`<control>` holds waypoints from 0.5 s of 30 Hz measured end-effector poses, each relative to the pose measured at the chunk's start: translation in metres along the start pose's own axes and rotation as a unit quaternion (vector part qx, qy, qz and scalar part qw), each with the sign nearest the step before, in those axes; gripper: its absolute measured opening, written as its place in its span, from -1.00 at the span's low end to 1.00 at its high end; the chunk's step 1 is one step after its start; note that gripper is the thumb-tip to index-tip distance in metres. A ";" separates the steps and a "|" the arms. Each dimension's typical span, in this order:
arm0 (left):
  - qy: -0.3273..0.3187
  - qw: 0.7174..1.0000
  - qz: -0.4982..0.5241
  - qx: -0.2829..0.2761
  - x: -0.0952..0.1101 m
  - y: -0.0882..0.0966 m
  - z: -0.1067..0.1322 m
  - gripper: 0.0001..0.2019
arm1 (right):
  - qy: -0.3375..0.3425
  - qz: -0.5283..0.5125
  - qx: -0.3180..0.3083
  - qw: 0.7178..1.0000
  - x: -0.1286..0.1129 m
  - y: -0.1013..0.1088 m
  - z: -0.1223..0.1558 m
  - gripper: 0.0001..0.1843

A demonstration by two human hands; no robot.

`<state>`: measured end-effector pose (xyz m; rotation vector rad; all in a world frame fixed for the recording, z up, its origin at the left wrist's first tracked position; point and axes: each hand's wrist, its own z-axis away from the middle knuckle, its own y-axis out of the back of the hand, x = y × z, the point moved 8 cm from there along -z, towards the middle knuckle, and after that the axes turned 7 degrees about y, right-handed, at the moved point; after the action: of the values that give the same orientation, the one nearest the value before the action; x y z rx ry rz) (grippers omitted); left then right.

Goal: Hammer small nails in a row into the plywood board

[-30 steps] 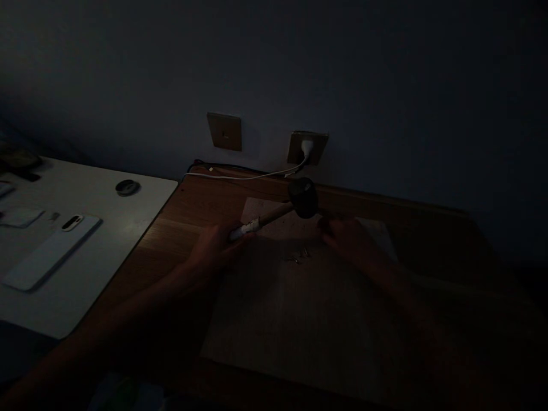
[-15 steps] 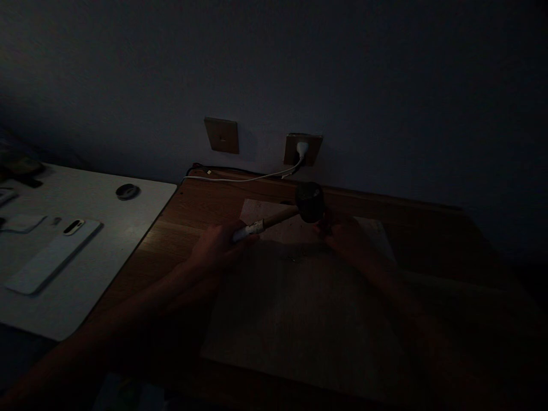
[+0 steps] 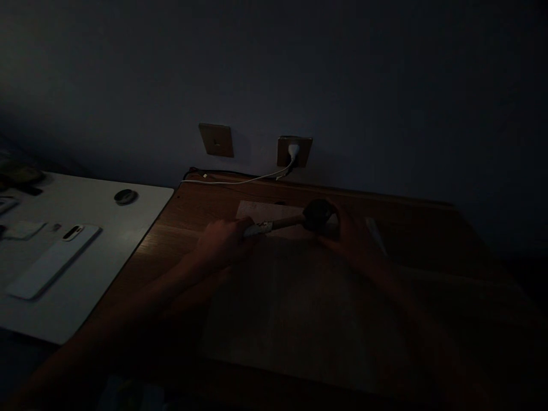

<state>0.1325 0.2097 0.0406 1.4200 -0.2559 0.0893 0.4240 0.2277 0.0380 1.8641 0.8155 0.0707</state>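
In a dim room, a person holds a mallet (image 3: 317, 214) over a pale sheet (image 3: 291, 319) on a wooden desk (image 3: 171, 221), the left hand (image 3: 223, 237) clamped on the white end of the handle (image 3: 287, 221) and the right hand (image 3: 353, 234) curved about the head, its thumb and fingers parted. The light is too poor to tell whether that second hand grips the head or only cups it. The mallet lies across the space between the two hands, handle toward the left and dark head toward the right, above the sheet's far part. The work appears to be in progress rather than finished: the left hand's hold is made, the mallet has not been laid down, and no finished result can be made out on the sheet. How much is left cannot be judged from this view. To the left, a phone (image 3: 53, 262) lies on a white table (image 3: 109, 254).
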 end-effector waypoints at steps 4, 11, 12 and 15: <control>0.029 0.997 0.071 0.011 -0.014 0.001 0.005 -0.53 | 0.018 0.030 0.045 0.998 -0.010 0.010 0.011 -0.42; 0.074 0.978 0.194 0.031 -0.049 -0.006 0.007 -0.46 | 0.248 -0.042 -0.070 0.965 -0.077 -0.026 0.021 -0.54; 0.077 0.975 0.206 0.036 -0.053 -0.008 0.006 -0.46 | 0.257 -0.039 -0.083 0.962 -0.082 -0.029 0.021 -0.54; 0.084 0.965 0.246 0.043 -0.062 -0.013 0.006 -0.42 | 0.257 -0.005 -0.128 0.958 -0.089 -0.036 0.021 -0.59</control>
<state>0.0744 0.2072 0.0147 1.3999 -0.4649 0.6322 0.3460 0.1691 0.0261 1.6094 1.1098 0.6473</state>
